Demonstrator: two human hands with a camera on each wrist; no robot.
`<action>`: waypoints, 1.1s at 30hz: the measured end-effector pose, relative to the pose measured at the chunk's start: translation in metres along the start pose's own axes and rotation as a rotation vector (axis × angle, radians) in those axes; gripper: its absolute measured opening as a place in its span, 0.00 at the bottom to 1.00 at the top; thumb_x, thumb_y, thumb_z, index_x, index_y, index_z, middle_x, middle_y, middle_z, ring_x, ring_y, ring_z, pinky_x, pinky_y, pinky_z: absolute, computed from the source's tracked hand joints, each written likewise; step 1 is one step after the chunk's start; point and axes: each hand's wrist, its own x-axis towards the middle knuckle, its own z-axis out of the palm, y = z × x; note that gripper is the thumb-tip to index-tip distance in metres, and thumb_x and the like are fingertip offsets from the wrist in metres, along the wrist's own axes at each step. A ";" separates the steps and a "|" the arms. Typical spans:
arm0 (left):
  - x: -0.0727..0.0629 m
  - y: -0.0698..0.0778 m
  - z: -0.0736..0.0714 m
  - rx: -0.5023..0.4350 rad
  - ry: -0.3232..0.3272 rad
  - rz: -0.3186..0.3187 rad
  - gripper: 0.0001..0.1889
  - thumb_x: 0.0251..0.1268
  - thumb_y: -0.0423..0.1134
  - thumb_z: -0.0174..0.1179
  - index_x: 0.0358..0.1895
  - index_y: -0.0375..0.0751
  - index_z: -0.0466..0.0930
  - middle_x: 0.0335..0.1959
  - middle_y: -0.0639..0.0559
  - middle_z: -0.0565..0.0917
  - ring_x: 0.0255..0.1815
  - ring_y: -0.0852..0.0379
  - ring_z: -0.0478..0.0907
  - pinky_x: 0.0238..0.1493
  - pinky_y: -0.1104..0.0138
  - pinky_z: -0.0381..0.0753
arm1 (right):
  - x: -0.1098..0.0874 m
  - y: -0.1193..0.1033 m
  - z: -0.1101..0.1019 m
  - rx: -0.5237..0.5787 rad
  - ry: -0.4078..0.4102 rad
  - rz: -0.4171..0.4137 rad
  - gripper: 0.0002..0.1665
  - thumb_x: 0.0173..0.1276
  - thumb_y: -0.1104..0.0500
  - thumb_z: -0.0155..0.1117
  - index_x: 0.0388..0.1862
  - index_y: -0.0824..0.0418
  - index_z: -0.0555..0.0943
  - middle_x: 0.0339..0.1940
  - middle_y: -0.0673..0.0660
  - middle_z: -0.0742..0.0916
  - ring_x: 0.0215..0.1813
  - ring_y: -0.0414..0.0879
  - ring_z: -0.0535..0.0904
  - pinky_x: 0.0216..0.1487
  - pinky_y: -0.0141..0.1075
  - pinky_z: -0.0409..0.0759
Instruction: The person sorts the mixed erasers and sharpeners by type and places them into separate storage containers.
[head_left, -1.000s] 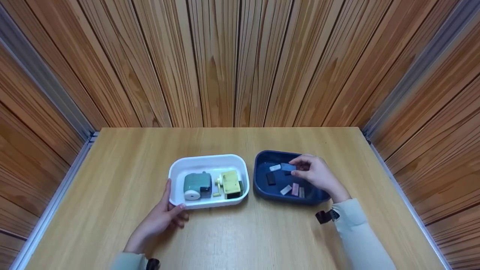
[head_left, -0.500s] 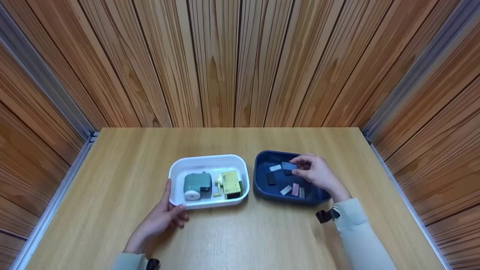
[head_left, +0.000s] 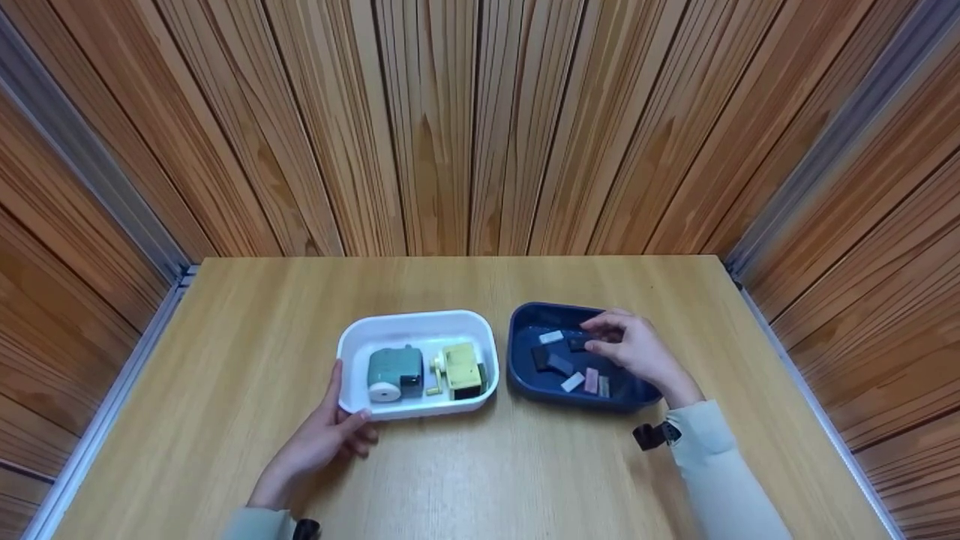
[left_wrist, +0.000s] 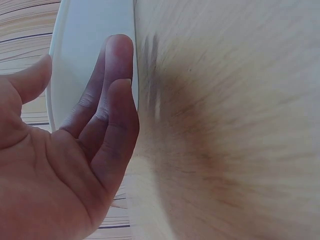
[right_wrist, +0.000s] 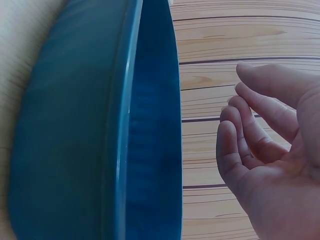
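Observation:
At the front left corner of a white tray [head_left: 472,324], my left hand [head_left: 319,442] rests with its index finger along one side and thumb at the front rim. In the left wrist view its other fingers lie loosely against the outer wall. Inside that tray stand a green crank pencil sharpener [head_left: 394,365] and a yellow one [head_left: 459,364]. My right hand [head_left: 634,346] hovers over the navy tray [head_left: 525,384], fingers loosely bent, nothing between them. Below it lie several small eraser-like blocks, among them a blue one [head_left: 560,365], a pink one [head_left: 591,379] and a white one [head_left: 551,337].
The two trays stand side by side on a wooden table [head_left: 457,480], a narrow gap between them. Wood-panelled walls [head_left: 450,150] rise behind and at both sides, with metal rails at the table's side edges.
My right hand has let go of the blue block, which now lies nearer the front of the navy tray, beside a black block. The left hand and both sharpeners have stayed put.

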 end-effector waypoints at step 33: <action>-0.014 0.020 0.008 0.502 0.281 -0.052 0.49 0.66 0.53 0.65 0.82 0.48 0.43 0.34 0.45 0.80 0.26 0.51 0.76 0.28 0.64 0.75 | -0.038 -0.008 0.008 -0.007 0.057 -0.066 0.13 0.70 0.57 0.68 0.52 0.55 0.86 0.50 0.51 0.83 0.45 0.47 0.78 0.45 0.33 0.79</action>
